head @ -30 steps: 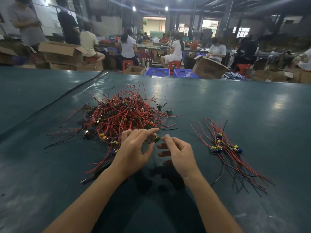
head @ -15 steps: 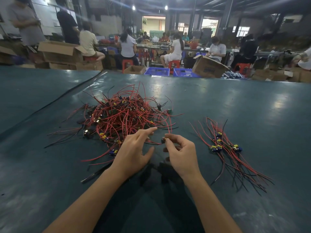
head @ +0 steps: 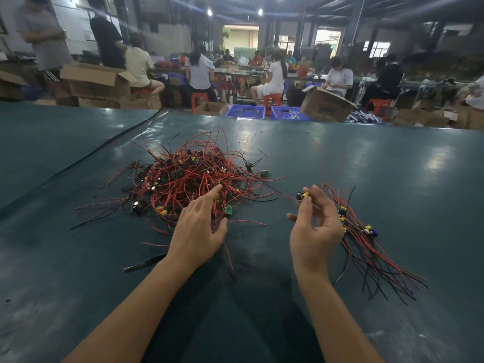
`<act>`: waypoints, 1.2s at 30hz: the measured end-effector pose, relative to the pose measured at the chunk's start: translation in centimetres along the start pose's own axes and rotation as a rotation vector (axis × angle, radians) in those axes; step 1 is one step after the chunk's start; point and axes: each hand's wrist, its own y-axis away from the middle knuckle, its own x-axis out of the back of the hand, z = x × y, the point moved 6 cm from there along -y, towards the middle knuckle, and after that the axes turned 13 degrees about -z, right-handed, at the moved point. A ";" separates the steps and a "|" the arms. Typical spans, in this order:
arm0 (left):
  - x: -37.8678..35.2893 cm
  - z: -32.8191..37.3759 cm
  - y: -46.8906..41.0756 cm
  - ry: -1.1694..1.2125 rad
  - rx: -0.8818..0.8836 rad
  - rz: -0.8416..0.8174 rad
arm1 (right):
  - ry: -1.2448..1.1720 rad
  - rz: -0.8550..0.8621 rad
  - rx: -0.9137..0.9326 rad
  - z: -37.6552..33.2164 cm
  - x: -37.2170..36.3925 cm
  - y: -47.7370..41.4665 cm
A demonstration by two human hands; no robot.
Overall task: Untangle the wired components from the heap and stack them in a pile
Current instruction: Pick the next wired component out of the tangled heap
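Component [head: 303,195] pinched in your right hand [head: 315,231]: lay it aligned on the pile [head: 366,231]; left hand [head: 197,231] spreads loose over heap [head: 188,176].

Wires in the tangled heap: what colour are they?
Tangled wire heap: mostly red, some black; head view.

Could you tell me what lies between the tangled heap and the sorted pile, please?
In the head view, the right hand, pinching one wired component, over bare green tabletop.

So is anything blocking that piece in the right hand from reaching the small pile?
Nothing visible does. The right hand pinches the component just left of the pile, and no object lies between them.
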 end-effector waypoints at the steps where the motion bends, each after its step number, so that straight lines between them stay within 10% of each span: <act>1: 0.2 0.0 0.0 0.021 0.010 0.025 | -0.030 0.013 -0.016 0.1 0.1 -0.1; 6: 1.9 3.3 0.7 -0.092 -0.193 0.301 | -0.268 -0.030 -0.172 1.1 -0.6 0.0; 15: -2.0 3.9 0.4 0.835 0.123 -0.095 | -0.319 -0.375 -0.378 2.3 -4.4 2.4; 24: -2.4 3.1 0.3 0.643 0.119 -0.066 | 0.010 -0.384 -0.488 4.0 -3.6 2.6; 36: -3.5 2.7 0.6 1.015 0.292 -0.177 | 0.047 -0.444 -0.511 4.0 -4.2 2.9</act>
